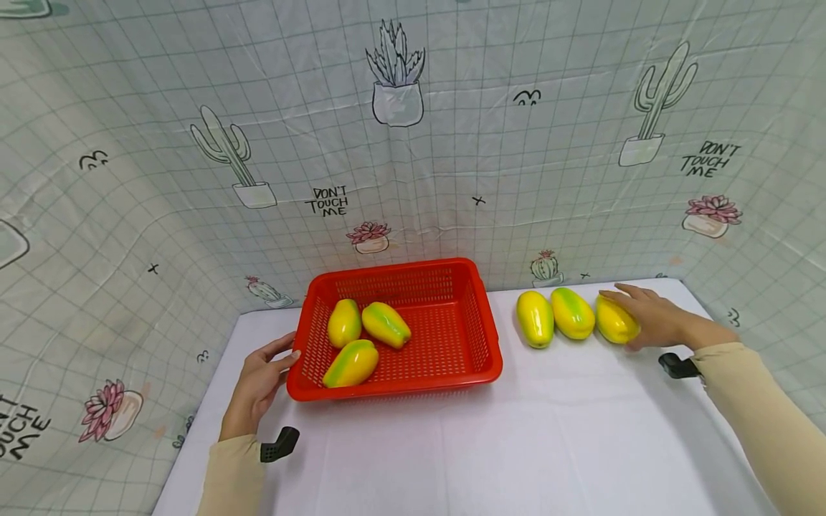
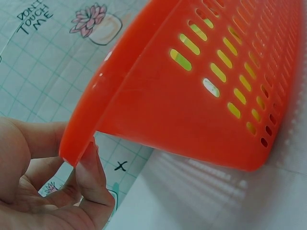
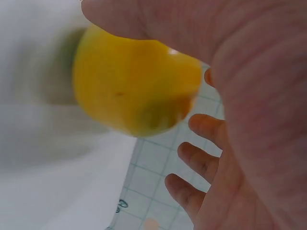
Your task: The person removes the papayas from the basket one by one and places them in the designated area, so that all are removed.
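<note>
A red plastic basket (image 1: 426, 344) with slotted walls stands on the table, and three glossy yellow-green papayas (image 1: 385, 325) lie in its left half. My left hand (image 1: 259, 380) pinches the basket's left rim between thumb and fingers; the left wrist view shows this rim (image 2: 96, 103) up close. On the right, three more papayas lie in a row. Around the rightmost papaya (image 1: 614, 320) reaches my right hand (image 1: 654, 319). In the right wrist view the thumb overlaps that papaya (image 3: 129, 86), while several spread fingers (image 3: 199, 160) stand apart from it.
Left of the rightmost papaya lie a middle papaya (image 1: 572, 313) and a left papaya (image 1: 535, 319), close together. A white cloth covers the table (image 1: 452, 451). Printed fabric (image 1: 452, 158) with a grid and cactus drawings rises behind the table and at both sides.
</note>
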